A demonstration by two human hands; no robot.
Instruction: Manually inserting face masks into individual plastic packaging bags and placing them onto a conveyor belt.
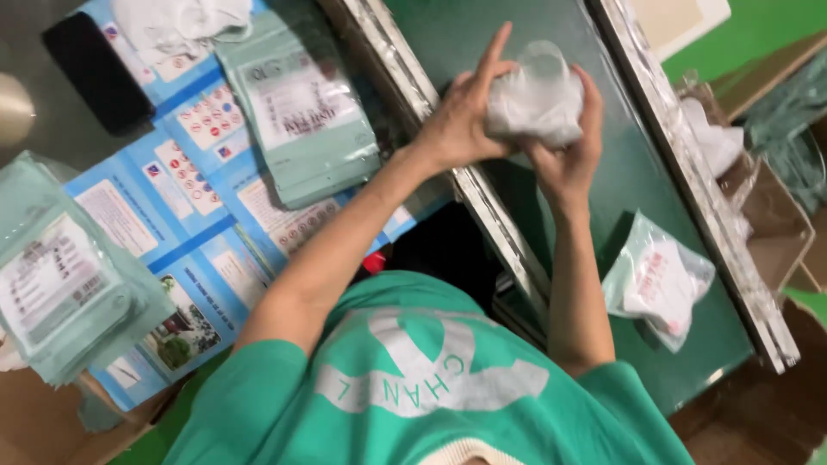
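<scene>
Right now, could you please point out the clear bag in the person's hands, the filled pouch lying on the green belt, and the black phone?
Clear bag (pixel 536 103): head view, on its crumpled white middle.
Filled pouch (pixel 656 284): head view, on its label.
Black phone (pixel 96 71): head view, on its dark back.

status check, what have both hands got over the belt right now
Left hand and right hand both clasp a clear plastic bag of white fabric above the dark green conveyor belt. One sealed pale green pouch lies nearer, apart.

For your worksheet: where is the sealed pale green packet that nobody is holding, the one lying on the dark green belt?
In the head view, the packet lies on the dark green belt at lower right, beside the person's right forearm and close to the belt's metal side rail.
</scene>
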